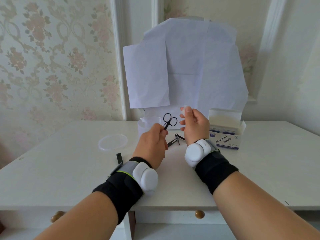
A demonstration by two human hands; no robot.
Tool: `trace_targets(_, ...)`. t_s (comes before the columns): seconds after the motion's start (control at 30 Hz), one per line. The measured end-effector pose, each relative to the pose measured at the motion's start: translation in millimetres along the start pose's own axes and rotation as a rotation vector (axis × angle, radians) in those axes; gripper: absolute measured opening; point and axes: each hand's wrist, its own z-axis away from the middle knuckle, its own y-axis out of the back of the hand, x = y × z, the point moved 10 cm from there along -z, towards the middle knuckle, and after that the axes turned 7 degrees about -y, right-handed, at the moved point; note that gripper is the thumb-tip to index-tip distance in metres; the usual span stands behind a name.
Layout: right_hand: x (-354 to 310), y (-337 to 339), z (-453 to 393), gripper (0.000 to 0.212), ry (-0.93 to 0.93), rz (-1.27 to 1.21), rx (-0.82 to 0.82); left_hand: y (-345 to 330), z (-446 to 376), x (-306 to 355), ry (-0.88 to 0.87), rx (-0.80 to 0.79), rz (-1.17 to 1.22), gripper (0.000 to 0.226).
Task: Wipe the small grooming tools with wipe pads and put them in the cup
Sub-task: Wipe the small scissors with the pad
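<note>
Left of the left hand (152,144), a clear lid (112,141) lies flat with bare table (52,161) around it. That hand pinches small black scissors (169,121), loops up, before the cup (144,126). The right hand (194,125) pinches a wipe pad (185,109); nail clippers (176,139) lie between the wrists, the pad box (225,132) just right.

My white table (69,170) has round brass-coloured drawer knobs (199,214) along its front edge below me. On its top lies a clear round plastic lid (112,142), flat, left of centre. Nearer me, a small black grooming tool (119,158) lies apart from it. A translucent white cup (143,126) stands towards the back. Right of the cup, black nail clippers (175,140) lie splayed on the surface, and farther right sits an opened box of alcohol pads (226,134).
</note>
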Motion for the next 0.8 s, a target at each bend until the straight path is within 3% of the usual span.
trace_targets(0.37,14,-35,18,0.03,-0.191,-0.077,-0.307,15,2,-9,0.097,0.13,0.2,0.02)
trace_targets(0.8,1,-36,23,0.028,-0.133,-0.108,-0.366,16,-1,-7,0.068,0.118,0.049,0.019)
